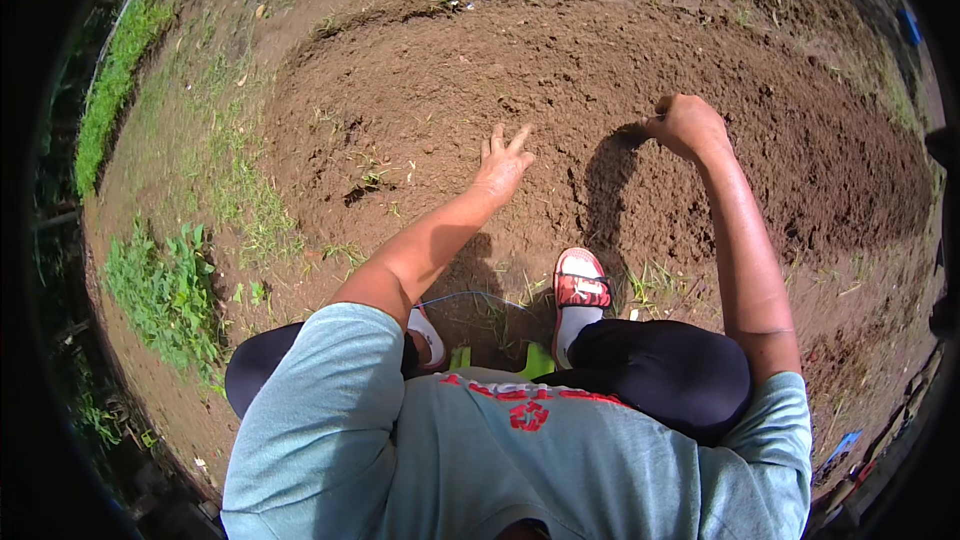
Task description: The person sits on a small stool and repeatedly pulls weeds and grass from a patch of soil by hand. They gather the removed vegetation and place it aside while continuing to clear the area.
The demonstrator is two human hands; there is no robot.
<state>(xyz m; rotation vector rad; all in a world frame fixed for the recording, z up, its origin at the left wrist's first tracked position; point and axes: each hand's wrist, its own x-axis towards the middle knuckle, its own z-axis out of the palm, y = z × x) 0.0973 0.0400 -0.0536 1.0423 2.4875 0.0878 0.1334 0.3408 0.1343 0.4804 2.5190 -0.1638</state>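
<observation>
Shirt (600, 465) — soil (420, 90) beneath left fingers (498, 138)

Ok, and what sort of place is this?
It looks outdoors, probably a garden or small plot: there's a broad bed of loose brown soil, a strip of bright green grass at the far left, and a clump of leafy plants growing nearer the person, in strong sunlight.

Soil bed (430, 80): matt brown earth, rough and crumbly, lumpy with clods. Surrounding ground (285, 5): smoother, packed, matt. Shirt (580, 475): soft-looking grey-green cloth, matt, creased. Trousers (665, 370): dark cloth, smooth. Sock (576, 324): white cloth, matt. Green piece (537, 363) between feet: smooth, plastic-looking.
</observation>
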